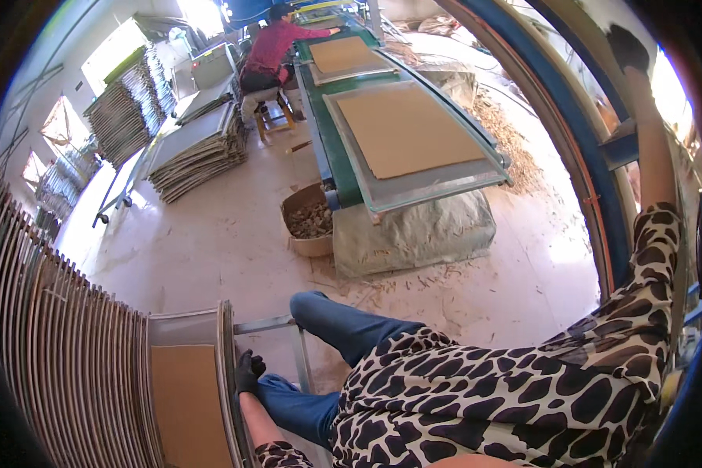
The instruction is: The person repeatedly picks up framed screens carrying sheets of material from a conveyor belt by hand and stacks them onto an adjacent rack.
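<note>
Head view: Your left hand [247,373], in a dark glove at 7 o'clock, is closed over the edge of the upright frame [228,366], the last one in the rack of frames [70,359] that fills the 8 o'clock area. This frame carries a brown sheet [189,405] on its face. Keep your fingers on the rim only, off the sheet, and hold the frame vertical so it stays parallel to its neighbours.

Your right hand [626,47], also gloved, reaches up to 1 o'clock beside the blue curved structure [577,140]; whether it grips anything there cannot be told. Use it only for balance.

At 12 o'clock the conveyor [331,148] bears a tray [413,183] with another brown sheet; a person in red [273,47] works at its far end.
</note>
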`<act>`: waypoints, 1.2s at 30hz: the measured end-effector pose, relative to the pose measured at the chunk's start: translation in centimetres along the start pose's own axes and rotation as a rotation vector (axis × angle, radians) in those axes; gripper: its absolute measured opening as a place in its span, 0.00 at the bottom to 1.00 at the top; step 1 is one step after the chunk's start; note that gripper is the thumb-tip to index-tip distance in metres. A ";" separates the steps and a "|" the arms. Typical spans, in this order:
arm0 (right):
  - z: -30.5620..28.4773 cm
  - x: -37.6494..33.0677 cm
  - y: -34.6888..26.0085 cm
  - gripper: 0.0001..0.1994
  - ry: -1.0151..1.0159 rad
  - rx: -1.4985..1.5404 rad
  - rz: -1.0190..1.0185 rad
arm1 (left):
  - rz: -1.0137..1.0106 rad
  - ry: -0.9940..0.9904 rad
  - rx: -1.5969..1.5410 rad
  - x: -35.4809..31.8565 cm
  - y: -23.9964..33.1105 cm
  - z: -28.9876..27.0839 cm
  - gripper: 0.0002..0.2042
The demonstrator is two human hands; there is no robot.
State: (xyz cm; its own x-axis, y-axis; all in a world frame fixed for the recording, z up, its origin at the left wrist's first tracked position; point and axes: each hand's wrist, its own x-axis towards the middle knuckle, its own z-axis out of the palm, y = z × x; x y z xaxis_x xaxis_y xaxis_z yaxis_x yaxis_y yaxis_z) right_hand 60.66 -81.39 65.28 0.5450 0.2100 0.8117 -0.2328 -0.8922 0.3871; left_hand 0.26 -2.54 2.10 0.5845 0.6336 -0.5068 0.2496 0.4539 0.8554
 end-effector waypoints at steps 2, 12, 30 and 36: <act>-1.9 -0.1 -8.6 0.26 -0.015 0.437 0.045 | 0.000 0.055 -0.043 -1.6 0.0 -0.3 0.18; 3.6 -34.1 -45.6 0.41 -0.780 0.709 -1.129 | 0.154 -0.028 0.007 -6.4 0.3 4.0 0.17; -16.8 -38.6 -65.3 0.20 -0.496 1.449 -1.069 | -0.004 -0.958 0.036 -8.6 3.8 34.8 0.21; -28.7 -35.1 -75.8 0.14 -0.651 1.319 -1.087 | -0.245 -0.783 -1.043 -8.9 6.1 35.3 0.19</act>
State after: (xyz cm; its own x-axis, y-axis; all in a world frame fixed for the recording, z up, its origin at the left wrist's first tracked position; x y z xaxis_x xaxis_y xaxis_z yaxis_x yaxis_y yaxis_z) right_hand 36.07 -9.67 19.96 0.2691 0.9612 0.0601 0.9354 -0.2460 -0.2539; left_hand 23.88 -27.53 15.59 0.9851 0.1002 -0.1395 -0.0881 0.9920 0.0905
